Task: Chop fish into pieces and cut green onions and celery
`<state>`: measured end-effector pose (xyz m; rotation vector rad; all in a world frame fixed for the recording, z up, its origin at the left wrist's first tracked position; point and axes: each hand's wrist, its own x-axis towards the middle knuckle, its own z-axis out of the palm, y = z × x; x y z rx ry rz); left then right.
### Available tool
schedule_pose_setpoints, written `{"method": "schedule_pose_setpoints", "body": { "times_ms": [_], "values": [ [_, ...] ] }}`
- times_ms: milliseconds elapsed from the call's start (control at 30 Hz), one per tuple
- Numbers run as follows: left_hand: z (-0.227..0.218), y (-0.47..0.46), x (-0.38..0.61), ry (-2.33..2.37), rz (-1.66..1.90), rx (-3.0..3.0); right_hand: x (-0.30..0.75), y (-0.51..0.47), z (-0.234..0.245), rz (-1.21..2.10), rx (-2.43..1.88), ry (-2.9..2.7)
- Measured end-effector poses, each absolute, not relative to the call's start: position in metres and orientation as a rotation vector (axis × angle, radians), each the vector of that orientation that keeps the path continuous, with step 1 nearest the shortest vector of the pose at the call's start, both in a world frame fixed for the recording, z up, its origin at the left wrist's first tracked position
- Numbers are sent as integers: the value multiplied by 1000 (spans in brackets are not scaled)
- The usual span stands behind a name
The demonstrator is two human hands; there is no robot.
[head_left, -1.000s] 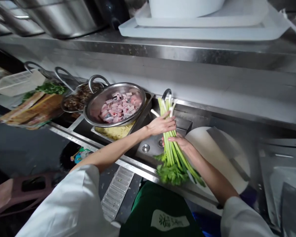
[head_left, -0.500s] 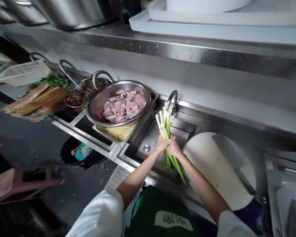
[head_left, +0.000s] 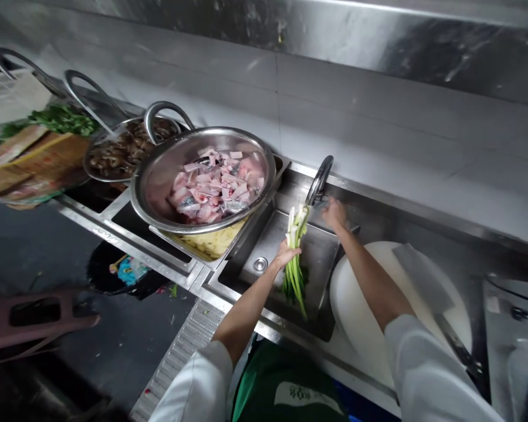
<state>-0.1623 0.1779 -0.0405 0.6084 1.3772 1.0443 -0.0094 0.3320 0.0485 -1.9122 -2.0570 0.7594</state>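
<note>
My left hand (head_left: 285, 255) is closed around a bunch of green celery stalks (head_left: 294, 264), held upright over the small steel sink (head_left: 273, 234), white cut ends pointing up toward the faucet (head_left: 319, 179). My right hand (head_left: 334, 213) reaches to the base of the faucet at the sink's back edge; its fingers are hidden, so I cannot tell what they grip. The leafy ends of the stalks hang down into the sink.
A steel bowl of cut raw fish (head_left: 206, 180) sits left of the sink over a tray of pale shreds (head_left: 202, 243). Behind it are a colander of dark food (head_left: 121, 153) and greens (head_left: 57, 119). A round white cutting board (head_left: 378, 305) with a cleaver (head_left: 426, 287) lies to the right.
My right hand let go of the stalks and moved up to the faucet. My left hand alone now holds the bunch, lowered into the sink. The view tilted down.
</note>
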Motion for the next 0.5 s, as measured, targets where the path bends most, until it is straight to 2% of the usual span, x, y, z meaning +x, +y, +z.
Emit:
{"method": "schedule_pose_setpoints", "body": {
  "times_ms": [67, 200, 333, 500],
  "values": [
    [-44, 188, -171, 1351, 981, 674, -17, 351, 49, 670, -2015, -2113],
    [-45, 203, -184, 1259, 948, 640, -22, 353, 38, 779, -2218, -2212],
    [-44, 219, -191, 1142, 897, 524, -14, 323, 22, 857, -2169, -2044],
    [-38, 234, -192, 1002, 912, 384, -31, 256, -5, 1541, -1840, -1336]
  ]
}}
